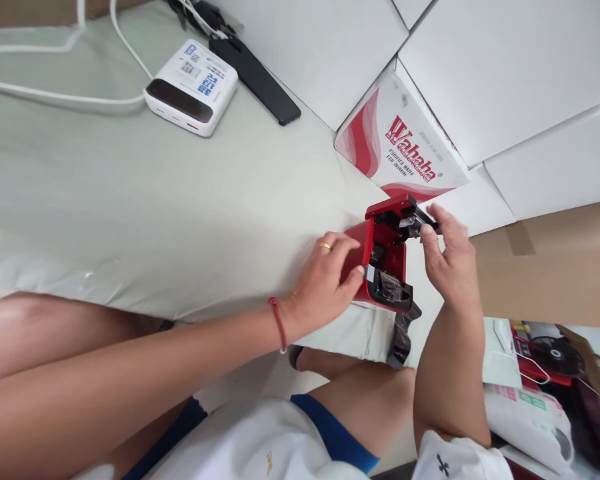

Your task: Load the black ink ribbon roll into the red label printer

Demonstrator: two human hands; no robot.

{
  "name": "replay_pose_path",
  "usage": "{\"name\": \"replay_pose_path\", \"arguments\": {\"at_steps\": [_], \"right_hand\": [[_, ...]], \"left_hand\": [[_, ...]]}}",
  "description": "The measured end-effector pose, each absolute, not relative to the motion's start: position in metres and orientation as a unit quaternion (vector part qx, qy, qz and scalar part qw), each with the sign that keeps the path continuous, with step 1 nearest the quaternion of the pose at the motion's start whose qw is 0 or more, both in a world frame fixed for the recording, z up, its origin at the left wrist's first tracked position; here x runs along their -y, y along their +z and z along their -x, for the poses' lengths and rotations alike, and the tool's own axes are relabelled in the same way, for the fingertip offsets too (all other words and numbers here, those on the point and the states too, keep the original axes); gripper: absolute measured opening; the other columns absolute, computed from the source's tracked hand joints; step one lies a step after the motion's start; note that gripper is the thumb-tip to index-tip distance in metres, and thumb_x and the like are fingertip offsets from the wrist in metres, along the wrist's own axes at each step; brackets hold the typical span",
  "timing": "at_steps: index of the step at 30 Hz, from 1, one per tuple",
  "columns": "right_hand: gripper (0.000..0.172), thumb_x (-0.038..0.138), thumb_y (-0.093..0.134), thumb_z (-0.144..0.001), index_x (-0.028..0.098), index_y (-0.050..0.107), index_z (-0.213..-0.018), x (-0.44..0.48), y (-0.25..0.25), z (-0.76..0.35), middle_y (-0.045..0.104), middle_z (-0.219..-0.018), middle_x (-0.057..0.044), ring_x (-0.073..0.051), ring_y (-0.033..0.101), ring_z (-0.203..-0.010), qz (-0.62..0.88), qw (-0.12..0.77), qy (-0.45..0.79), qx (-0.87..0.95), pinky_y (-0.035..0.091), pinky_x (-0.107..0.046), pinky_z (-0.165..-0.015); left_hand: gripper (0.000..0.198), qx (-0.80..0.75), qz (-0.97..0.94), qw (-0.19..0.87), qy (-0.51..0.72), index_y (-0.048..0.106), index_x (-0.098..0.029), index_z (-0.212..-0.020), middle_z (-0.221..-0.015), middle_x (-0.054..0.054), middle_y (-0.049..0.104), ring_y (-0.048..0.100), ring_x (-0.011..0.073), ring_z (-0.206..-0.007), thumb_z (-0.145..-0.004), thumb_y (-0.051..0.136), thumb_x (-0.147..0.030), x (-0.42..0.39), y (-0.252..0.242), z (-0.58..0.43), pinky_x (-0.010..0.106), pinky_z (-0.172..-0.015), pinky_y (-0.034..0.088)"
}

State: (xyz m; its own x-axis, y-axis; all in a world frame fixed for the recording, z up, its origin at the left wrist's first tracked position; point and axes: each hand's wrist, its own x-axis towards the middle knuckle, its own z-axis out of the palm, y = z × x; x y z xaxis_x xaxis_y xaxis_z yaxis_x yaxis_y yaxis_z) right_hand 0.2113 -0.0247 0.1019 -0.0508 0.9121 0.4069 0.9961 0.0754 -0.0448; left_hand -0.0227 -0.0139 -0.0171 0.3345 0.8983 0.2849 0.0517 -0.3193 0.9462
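Observation:
A small red device with black inner parts stands on the pale table near its front edge. My left hand, with a gold ring, is wrapped round the device's left side and steadies it. My right hand pinches a small black part at the device's open top. A crumpled black plastic wrapper hangs below the device, over the table edge.
A red-and-white Wahaha carton lies just behind the device among white boxes. At the back left lie a white power bank with a cable and a black flat object. A brown cardboard box is at the right.

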Motion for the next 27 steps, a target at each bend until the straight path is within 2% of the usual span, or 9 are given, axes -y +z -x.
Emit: {"name": "replay_pose_path", "arguments": {"at_steps": [2, 5, 7, 10, 15, 18, 22, 25, 27], "right_hand": [[0.055, 0.055, 0.049, -0.113, 0.021, 0.065, -0.153, 0.025, 0.097, -0.214, 0.072, -0.15, -0.016, -0.03, 0.065, -0.142, 0.667, 0.163, -0.099, 0.72, 0.053, -0.055, -0.121], [0.055, 0.056, 0.049, -0.113, 0.021, 0.066, -0.152, 0.029, 0.097, -0.212, 0.073, -0.147, -0.016, -0.029, 0.067, -0.139, 0.658, 0.16, -0.103, 0.729, 0.054, -0.052, -0.119], [0.055, 0.056, 0.05, -0.113, 0.021, 0.067, -0.15, 0.032, 0.099, -0.209, 0.075, -0.143, -0.016, -0.03, 0.068, -0.136, 0.659, 0.159, -0.107, 0.727, 0.055, -0.052, -0.116], [0.052, 0.055, 0.051, -0.113, 0.019, 0.071, -0.145, 0.04, 0.103, -0.203, 0.079, -0.135, -0.015, -0.029, 0.072, -0.13, 0.667, 0.169, -0.108, 0.717, 0.058, -0.05, -0.112], [0.037, 0.045, 0.057, -0.112, 0.022, 0.076, -0.134, 0.062, 0.103, -0.195, 0.08, -0.127, -0.01, -0.023, 0.075, -0.118, 0.659, 0.178, -0.1, 0.724, 0.06, -0.04, -0.103], [0.034, 0.04, 0.062, -0.111, 0.022, 0.074, -0.136, 0.074, 0.099, -0.192, 0.08, -0.13, -0.01, -0.023, 0.073, -0.121, 0.645, 0.166, -0.096, 0.74, 0.059, -0.04, -0.105], [0.035, 0.038, 0.063, -0.11, 0.022, 0.072, -0.14, 0.079, 0.094, -0.19, 0.078, -0.137, -0.012, -0.025, 0.071, -0.126, 0.645, 0.156, -0.102, 0.741, 0.059, -0.043, -0.106], [0.038, 0.039, 0.062, -0.109, 0.023, 0.069, -0.144, 0.081, 0.093, -0.189, 0.077, -0.139, -0.012, -0.026, 0.072, -0.128, 0.653, 0.153, -0.104, 0.734, 0.06, -0.046, -0.108], [0.042, 0.04, 0.062, -0.109, 0.024, 0.068, -0.148, 0.083, 0.092, -0.187, 0.076, -0.142, -0.013, -0.027, 0.072, -0.132, 0.66, 0.15, -0.099, 0.729, 0.061, -0.047, -0.111]], "left_hand": [[0.04, -0.257, -0.75, 0.344, 0.503, 0.063, -0.016, -0.144, -0.155, 0.019, 0.066, 0.057, 0.0325, -0.151, -0.107, 0.056, -0.028, 0.02, -0.017, 0.025, 0.058, -0.131, 0.044], [0.033, -0.142, -0.83, 0.203, 0.501, 0.069, -0.016, -0.139, -0.147, 0.01, 0.077, 0.059, 0.028, -0.154, -0.111, 0.055, -0.026, 0.029, -0.02, 0.026, 0.059, -0.142, 0.027], [0.026, -0.118, -0.847, 0.131, 0.501, 0.074, -0.016, -0.129, -0.136, 0.005, 0.082, 0.067, 0.0222, -0.144, -0.11, 0.056, -0.019, 0.034, -0.022, 0.026, 0.053, -0.143, 0.028], [0.022, -0.112, -0.847, 0.047, 0.518, 0.079, -0.018, -0.116, -0.126, 0.002, 0.085, 0.074, 0.0179, -0.125, -0.109, 0.059, -0.012, 0.038, -0.02, 0.027, 0.045, -0.134, 0.042], [0.022, -0.115, -0.842, 0.051, 0.525, 0.077, -0.017, -0.116, -0.112, 0.002, 0.085, 0.074, 0.0161, -0.108, -0.109, 0.058, -0.009, 0.036, -0.014, 0.03, 0.039, -0.11, 0.053], [0.026, -0.134, -0.857, 0.056, 0.494, 0.074, -0.015, -0.126, -0.109, 0.004, 0.083, 0.071, 0.0175, -0.105, -0.11, 0.056, -0.008, 0.038, -0.01, 0.029, 0.039, -0.097, 0.05], [0.024, -0.167, -0.874, 0.064, 0.453, 0.077, -0.014, -0.119, -0.107, 0.007, 0.079, 0.066, 0.0217, -0.098, -0.109, 0.055, -0.01, 0.045, -0.005, 0.027, 0.041, -0.08, 0.043], [0.023, -0.159, -0.879, 0.073, 0.443, 0.078, -0.014, -0.11, -0.105, 0.008, 0.078, 0.065, 0.0228, -0.097, -0.107, 0.056, -0.008, 0.048, -0.003, 0.027, 0.043, -0.081, 0.044], [0.024, -0.145, -0.878, 0.075, 0.45, 0.078, -0.015, -0.108, -0.108, 0.007, 0.078, 0.067, 0.0225, -0.105, -0.106, 0.056, -0.007, 0.048, -0.003, 0.028, 0.044, -0.096, 0.048]]}}
